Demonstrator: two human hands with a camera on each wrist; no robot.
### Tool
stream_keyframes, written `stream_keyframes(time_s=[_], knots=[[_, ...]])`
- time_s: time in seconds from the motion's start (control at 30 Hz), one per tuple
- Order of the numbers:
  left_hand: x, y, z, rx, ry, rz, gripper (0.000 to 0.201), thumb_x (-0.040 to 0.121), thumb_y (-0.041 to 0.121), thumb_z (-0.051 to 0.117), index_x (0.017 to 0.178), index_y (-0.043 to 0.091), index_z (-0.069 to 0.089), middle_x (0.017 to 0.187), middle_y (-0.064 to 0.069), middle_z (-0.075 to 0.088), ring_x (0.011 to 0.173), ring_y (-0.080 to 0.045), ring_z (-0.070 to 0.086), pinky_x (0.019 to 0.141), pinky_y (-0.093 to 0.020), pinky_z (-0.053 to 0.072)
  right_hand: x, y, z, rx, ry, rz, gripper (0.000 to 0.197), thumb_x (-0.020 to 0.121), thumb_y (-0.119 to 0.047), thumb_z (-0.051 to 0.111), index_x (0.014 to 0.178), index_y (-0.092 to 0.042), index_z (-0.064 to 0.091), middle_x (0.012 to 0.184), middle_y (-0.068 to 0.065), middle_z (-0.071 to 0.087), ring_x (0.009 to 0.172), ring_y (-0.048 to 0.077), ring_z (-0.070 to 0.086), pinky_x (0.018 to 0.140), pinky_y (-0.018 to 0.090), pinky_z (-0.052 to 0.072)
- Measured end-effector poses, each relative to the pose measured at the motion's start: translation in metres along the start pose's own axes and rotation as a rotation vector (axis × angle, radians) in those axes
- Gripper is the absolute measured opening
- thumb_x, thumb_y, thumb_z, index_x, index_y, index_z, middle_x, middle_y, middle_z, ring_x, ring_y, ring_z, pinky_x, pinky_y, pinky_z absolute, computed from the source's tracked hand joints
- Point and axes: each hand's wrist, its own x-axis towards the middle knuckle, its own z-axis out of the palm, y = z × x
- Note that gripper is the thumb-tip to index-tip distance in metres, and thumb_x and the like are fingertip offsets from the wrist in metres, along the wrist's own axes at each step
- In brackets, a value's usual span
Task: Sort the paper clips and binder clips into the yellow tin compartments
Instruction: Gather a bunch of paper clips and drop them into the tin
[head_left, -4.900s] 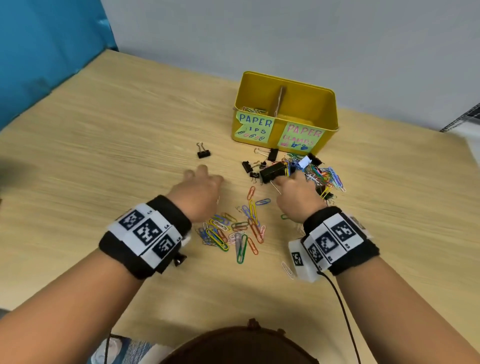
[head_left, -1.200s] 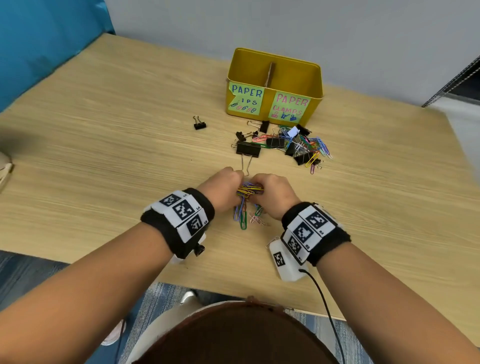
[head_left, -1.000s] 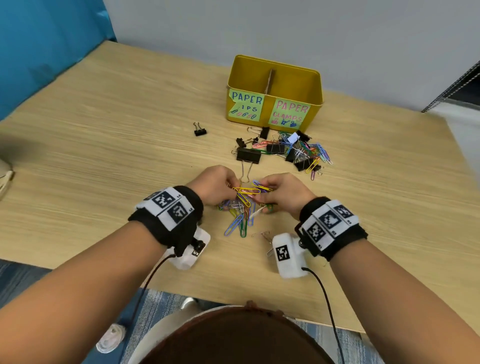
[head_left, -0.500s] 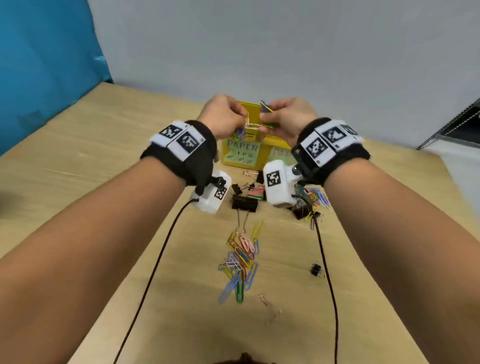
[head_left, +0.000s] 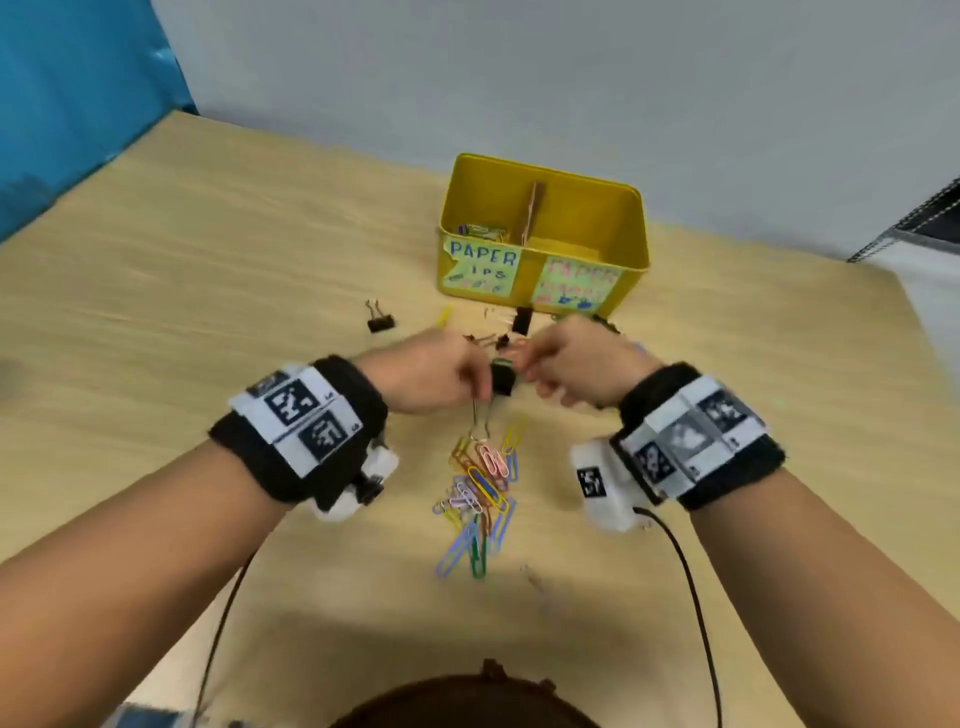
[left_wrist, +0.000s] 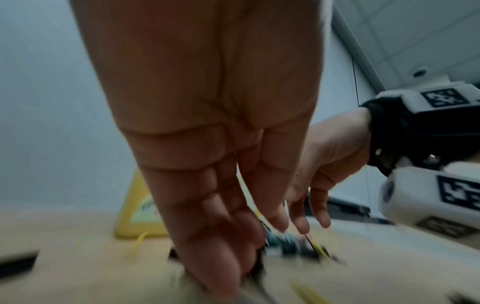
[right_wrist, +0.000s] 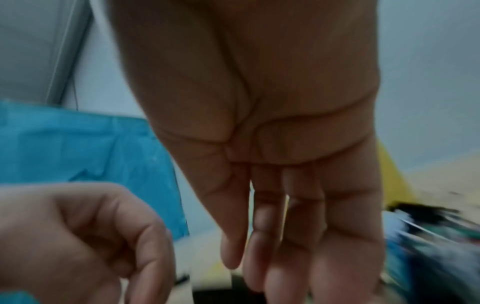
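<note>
The yellow tin (head_left: 628, 228) stands at the back of the table, split by a cardboard divider, and several paper clips (head_left: 480, 231) lie in its left compartment. A large black binder clip (head_left: 503, 376) lies on the table with its wire handles pointing toward me. My left hand (head_left: 480, 387) is low beside it with fingertips at the handles; blur hides whether it grips. My right hand (head_left: 524, 364) hovers just right of the clip, and its fingers (right_wrist: 259, 257) hang straight and hold nothing. A pile of coloured paper clips (head_left: 483, 488) lies nearer to me.
A small black binder clip (head_left: 379, 319) sits alone to the left. More small binder clips (head_left: 522, 319) and a yellow paper clip (head_left: 445, 315) lie in front of the tin. A blurred heap of mixed clips (right_wrist: 428, 236) lies to the right of my right hand.
Both hands came down from above the tin to the large binder clip on the table. The bundle of paper clips they held is gone from them.
</note>
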Motion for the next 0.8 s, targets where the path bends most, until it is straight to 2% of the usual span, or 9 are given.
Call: stream_keyframes(time_s=[0.1, 0.17, 0.27, 0.4, 0.5, 0.57, 0.63, 0.73, 0.8], knots=[[-0.016, -0.008, 0.046, 0.197, -0.077, -0.023, 0.034, 0.083, 0.001, 0.048, 0.115, 0.009, 0.059, 0.115, -0.011, 0.056, 0.106, -0.025, 0.057, 0.093, -0.025, 0.045, -0.015, 0.022, 0.041, -0.359, -0.02, -0.024, 0.039, 0.091, -0.002, 0.04, 0.119, -0.014, 0.063, 0.124, 0.011, 0.06, 0.115, 0.026, 0.055, 0.096, 0.029, 0.043], [-0.026, -0.007, 0.063, 0.281, -0.029, -0.009, 0.039, 0.082, 0.002, 0.049, 0.12, 0.008, 0.054, 0.118, -0.013, 0.051, 0.109, -0.029, 0.053, 0.097, -0.036, 0.045, -0.026, 0.027, 0.06, -0.385, -0.015, -0.079, 0.047, 0.09, 0.001, 0.036, 0.127, -0.016, 0.058, 0.13, 0.014, 0.053, 0.123, 0.029, 0.05, 0.107, 0.032, 0.038], [-0.044, -0.005, 0.073, 0.268, -0.045, 0.004, 0.033, 0.087, 0.005, 0.049, 0.119, 0.007, 0.055, 0.118, -0.014, 0.052, 0.11, -0.029, 0.054, 0.097, -0.035, 0.044, -0.049, 0.028, 0.071, -0.412, -0.081, -0.172, 0.048, 0.087, 0.002, 0.039, 0.123, -0.02, 0.062, 0.123, 0.012, 0.056, 0.118, 0.028, 0.052, 0.104, 0.035, 0.04], [-0.065, -0.012, 0.07, 0.217, -0.017, -0.073, 0.037, 0.088, 0.016, 0.056, 0.124, 0.012, 0.052, 0.122, -0.011, 0.05, 0.112, -0.028, 0.053, 0.094, -0.031, 0.043, -0.082, 0.04, 0.064, -0.359, -0.03, -0.094, 0.037, 0.088, -0.01, 0.051, 0.125, -0.015, 0.056, 0.124, 0.009, 0.056, 0.117, 0.025, 0.053, 0.095, 0.026, 0.039], [-0.079, -0.014, 0.076, 0.192, -0.03, -0.133, 0.073, 0.072, 0.04, 0.074, 0.134, 0.018, 0.041, 0.128, -0.009, 0.043, 0.12, -0.026, 0.045, 0.103, -0.035, 0.041, -0.107, 0.047, 0.077, -0.384, -0.115, 0.026, 0.064, 0.075, -0.037, 0.072, 0.128, -0.013, 0.046, 0.121, 0.009, 0.053, 0.112, 0.026, 0.052, 0.092, 0.029, 0.042], [-0.082, -0.008, 0.086, 0.208, -0.054, -0.145, 0.093, 0.061, 0.046, 0.08, 0.138, 0.019, 0.035, 0.13, -0.008, 0.039, 0.124, -0.025, 0.039, 0.107, -0.04, 0.039, -0.111, 0.046, 0.096, -0.387, -0.119, 0.034, 0.077, 0.068, -0.034, 0.078, 0.131, -0.01, 0.041, 0.126, 0.011, 0.049, 0.115, 0.026, 0.051, 0.096, 0.029, 0.042], [-0.078, -0.001, 0.098, 0.235, -0.041, -0.124, 0.094, 0.057, 0.041, 0.083, 0.135, 0.016, 0.037, 0.127, -0.009, 0.039, 0.122, -0.025, 0.041, 0.106, -0.039, 0.04, -0.107, 0.04, 0.111, -0.347, -0.048, -0.013, 0.074, 0.069, -0.023, 0.078, 0.13, -0.006, 0.04, 0.128, 0.013, 0.048, 0.116, 0.027, 0.05, 0.095, 0.027, 0.041], [-0.077, 0.003, 0.105, 0.187, 0.02, -0.108, 0.082, 0.06, 0.022, 0.085, 0.129, 0.012, 0.042, 0.124, -0.01, 0.044, 0.116, -0.026, 0.049, 0.1, -0.035, 0.044, -0.096, 0.034, 0.115, -0.234, 0.031, -0.023, 0.064, 0.071, -0.019, 0.076, 0.126, -0.006, 0.045, 0.118, 0.012, 0.051, 0.105, 0.025, 0.051, 0.081, 0.023, 0.038], [-0.081, 0.001, 0.103, 0.128, 0.05, -0.144, 0.084, 0.061, 0.017, 0.084, 0.131, 0.013, 0.038, 0.125, -0.009, 0.042, 0.115, -0.025, 0.049, 0.097, -0.033, 0.045, -0.094, 0.038, 0.112, -0.17, 0.076, 0.004, 0.075, 0.066, -0.024, 0.08, 0.129, -0.009, 0.041, 0.119, 0.009, 0.045, 0.105, 0.022, 0.047, 0.086, 0.025, 0.041]])
